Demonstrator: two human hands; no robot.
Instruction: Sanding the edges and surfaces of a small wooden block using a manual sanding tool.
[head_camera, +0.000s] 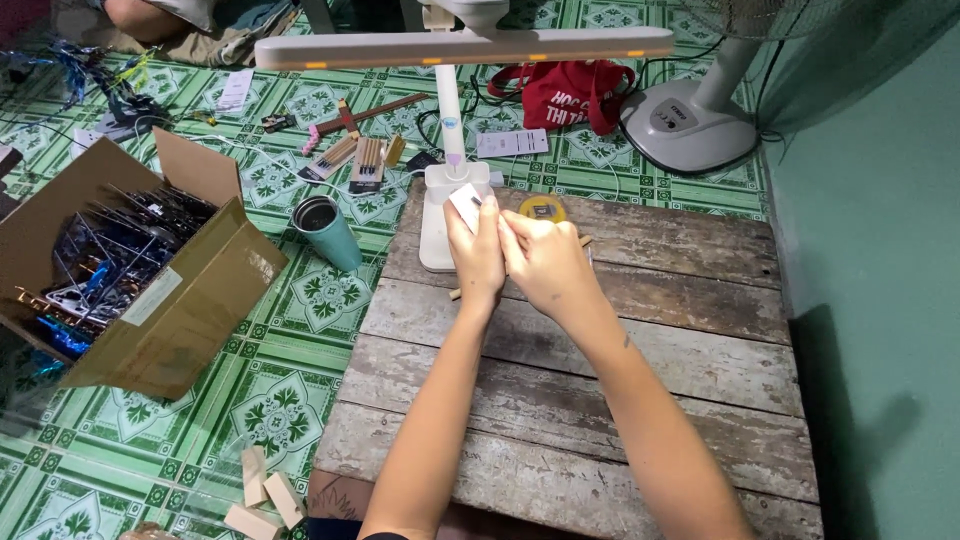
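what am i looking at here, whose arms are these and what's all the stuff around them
This is one picture from a camera worn on a person's head, looking down, so the two bare arms are the wearer's own. The left hand holds a small white block; the right hand presses against it from the side. They work over a worn wooden plank table carrying a white desk lamp and a small round yellow tin. On the green tiled floor sit a teal cup, a cardboard box of dark metal parts, a red bag and a fan base.

Both hands, left hand (476, 250) and right hand (541, 262), pinch a small white block (465, 205) above the wooden table (640, 380).
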